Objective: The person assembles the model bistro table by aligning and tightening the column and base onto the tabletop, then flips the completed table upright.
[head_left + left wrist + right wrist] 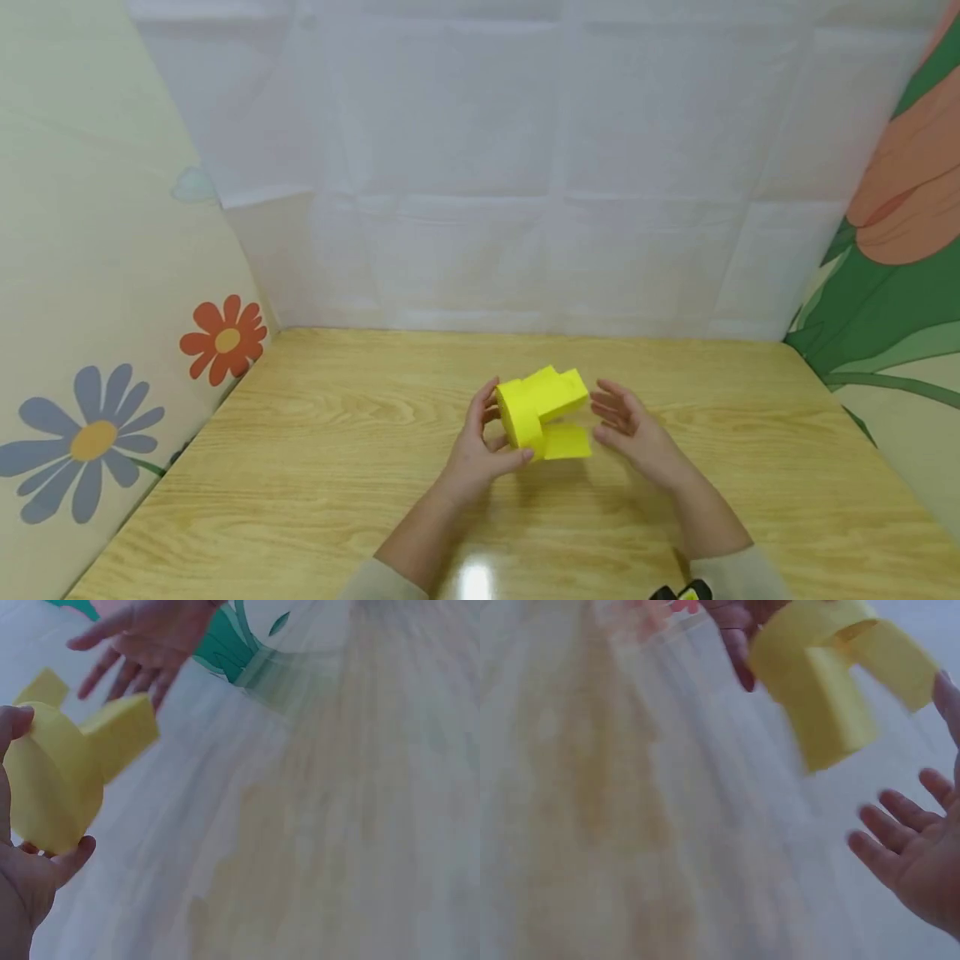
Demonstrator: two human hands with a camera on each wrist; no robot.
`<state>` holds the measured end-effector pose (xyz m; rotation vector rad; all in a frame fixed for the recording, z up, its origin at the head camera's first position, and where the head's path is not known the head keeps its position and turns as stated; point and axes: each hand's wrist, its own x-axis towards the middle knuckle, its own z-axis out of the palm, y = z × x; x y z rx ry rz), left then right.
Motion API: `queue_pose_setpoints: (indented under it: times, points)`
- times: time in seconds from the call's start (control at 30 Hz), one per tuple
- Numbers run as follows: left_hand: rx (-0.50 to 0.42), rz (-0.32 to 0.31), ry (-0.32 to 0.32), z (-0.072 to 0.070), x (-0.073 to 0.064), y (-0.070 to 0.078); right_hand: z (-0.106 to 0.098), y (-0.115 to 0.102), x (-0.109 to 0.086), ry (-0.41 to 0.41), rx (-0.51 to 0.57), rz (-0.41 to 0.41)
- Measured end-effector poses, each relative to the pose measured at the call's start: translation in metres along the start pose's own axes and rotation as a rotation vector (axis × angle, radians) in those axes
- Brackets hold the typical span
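Observation:
A bright yellow object (528, 417) has a thick round body, with a block-like arm and a flatter flap sticking out to the right. My left hand (480, 458) grips the round body, thumb on the near side and fingers behind it. In the left wrist view, the body's smooth round face (52, 780) sits between thumb and fingers. Just right of the two projecting parts is my right hand (637, 437), its fingers spread and holding nothing. The right wrist view has the right thumb (946, 705) close by the end of one yellow projection (900, 664).
Beneath both hands lies a wood-grain table (322, 467). A creased white sheet (487, 167) hangs behind its far edge. Walls with painted flowers (225, 340) flank it on both sides. A small black and yellow item (686, 592) shows by the right sleeve.

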<state>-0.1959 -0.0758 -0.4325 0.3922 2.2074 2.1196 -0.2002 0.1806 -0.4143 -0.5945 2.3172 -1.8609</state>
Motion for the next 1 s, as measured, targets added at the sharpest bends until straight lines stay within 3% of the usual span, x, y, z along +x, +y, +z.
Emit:
queue_pose_setpoints:
  times: [0.1,0.2,0.37,0.5,0.7,0.83,1.0]
  points:
    - [0.156,0.011,0.015,-0.002,0.003,0.010,-0.003,-0.015,0.004,0.089,-0.148,-0.132]
    - [0.303,0.052,0.014,-0.003,0.008,0.021,0.001,-0.026,0.010,0.076,-0.244,-0.181]
    - [0.498,0.105,-0.045,-0.003,0.015,0.038,0.015,-0.032,0.020,-0.046,-0.319,-0.129]
    - [0.593,0.111,-0.126,-0.003,0.019,0.043,0.023,-0.029,0.026,-0.139,-0.234,-0.070]
    - [0.646,0.118,-0.208,-0.004,0.022,0.041,0.029,-0.019,0.029,-0.156,-0.172,-0.021]
    - [0.639,0.127,-0.208,-0.004,0.024,0.037,0.030,-0.013,0.030,-0.128,-0.158,-0.008]
    - [0.566,0.106,-0.173,-0.003,0.025,0.030,0.029,-0.005,0.029,-0.078,-0.150,0.010]
